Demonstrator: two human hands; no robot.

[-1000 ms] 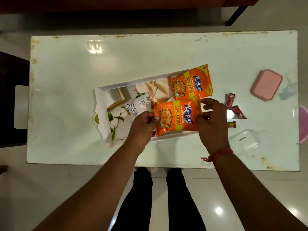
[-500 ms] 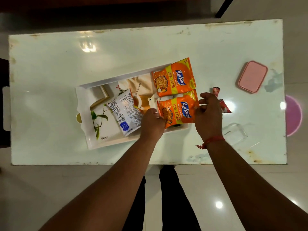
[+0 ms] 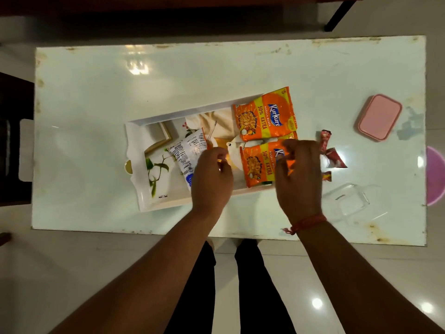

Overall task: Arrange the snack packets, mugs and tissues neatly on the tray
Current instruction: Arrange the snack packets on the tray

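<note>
Head view, looking straight down. A white tray (image 3: pixel 137 150) with a leaf print lies slightly askew on the pale glossy table (image 3: pixel 96 92). On its right end two orange packets lie side by side, print up: the far packet (image 3: pixel 265 114) sticks out past the tray's far rim, and the near packet (image 3: pixel 257 162) lies just in front of it, their long edges close or touching. A white packet (image 3: pixel 186 150), back side up, lies tilted in the middle of the tray, partly under the left hand.

The left hand (image 3: pixel 212 177) hovers over the tray between the white packet and the near packet; its grip is loosely curled, fingers bent, and whether it pinches anything cannot be told. The right hand (image 3: pixel 298 174) covers the right end of the near packet, fingers curled over that edge; whether they actually clamp it cannot be told. A red thread circles the right wrist.

Off the tray, just right of the right hand, small red sweets (image 3: pixel 333 157) lie on the table. Near them stands a clear box (image 3: pixel 346 201), and farther right a pink box (image 3: pixel 379 116). No mugs can be made out with certainty.
</note>
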